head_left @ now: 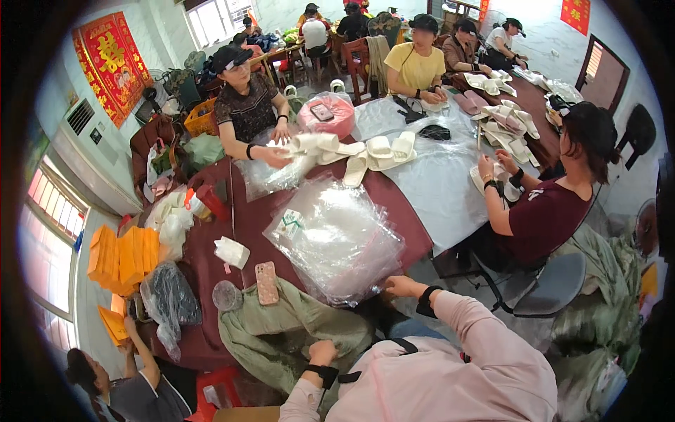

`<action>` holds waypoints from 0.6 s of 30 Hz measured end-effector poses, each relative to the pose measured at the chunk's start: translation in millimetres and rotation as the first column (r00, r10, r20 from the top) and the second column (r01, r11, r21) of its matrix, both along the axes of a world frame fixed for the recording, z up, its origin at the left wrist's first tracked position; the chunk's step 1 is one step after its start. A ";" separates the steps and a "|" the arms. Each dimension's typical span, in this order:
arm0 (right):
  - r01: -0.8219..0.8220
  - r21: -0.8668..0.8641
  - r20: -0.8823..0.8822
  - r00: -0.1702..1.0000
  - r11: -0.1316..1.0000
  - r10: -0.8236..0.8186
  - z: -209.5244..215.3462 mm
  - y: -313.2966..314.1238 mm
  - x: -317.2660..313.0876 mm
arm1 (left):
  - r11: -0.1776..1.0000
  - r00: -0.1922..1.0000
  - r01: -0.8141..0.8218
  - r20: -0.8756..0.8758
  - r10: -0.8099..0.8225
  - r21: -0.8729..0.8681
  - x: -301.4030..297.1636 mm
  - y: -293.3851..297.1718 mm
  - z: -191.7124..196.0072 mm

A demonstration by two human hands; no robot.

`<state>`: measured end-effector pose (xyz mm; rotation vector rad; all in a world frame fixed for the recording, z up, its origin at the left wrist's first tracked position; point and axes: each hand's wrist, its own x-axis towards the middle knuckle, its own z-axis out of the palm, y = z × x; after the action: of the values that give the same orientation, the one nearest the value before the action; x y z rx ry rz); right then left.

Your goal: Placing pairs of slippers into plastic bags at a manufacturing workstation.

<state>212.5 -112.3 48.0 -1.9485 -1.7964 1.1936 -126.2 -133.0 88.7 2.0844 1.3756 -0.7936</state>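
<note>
My left hand [323, 353] is low in front of me, fingers curled, against a pale green sack [295, 316] that hangs over the table's near edge. Whether it grips the cloth is hidden. To the right, my right hand [405, 287] has its fingers bent at the near corner of a stack of clear plastic bags [337, 239] and seems to pinch that edge. A phone in a pink patterned case [266, 283] lies on the sack. Beside it are a round clear tub [226, 295] and a small white packet [231, 252].
White slippers [380, 146] lie across the dark red table [246, 204], where several co-workers sit. A pink bundle [327, 116] bears another phone. Orange packets [123, 257] and a bagged dark item [171, 295] stand left. A grey chair [552, 285] is at right.
</note>
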 end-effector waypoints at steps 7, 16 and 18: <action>-0.053 0.095 0.014 0.999 0.994 0.051 -0.3 68.7 31.2 | 0.961 0.980 -0.196 0.064 0.187 0.195 60.9 64.2 48.3; 0.176 0.066 -0.138 0.976 0.982 -0.166 10.7 128.5 99.5 | 0.929 0.968 -0.223 0.176 0.177 0.295 151.0 149.5 14.8; 0.162 0.077 -0.113 0.982 0.984 -0.153 16.0 138.0 117.1 | 0.930 0.967 -0.239 0.156 0.202 0.281 165.1 163.6 4.9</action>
<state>329.7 25.7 64.0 -1.9014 -1.5821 1.1268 39.0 30.7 93.6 2.1038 1.7083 -0.3737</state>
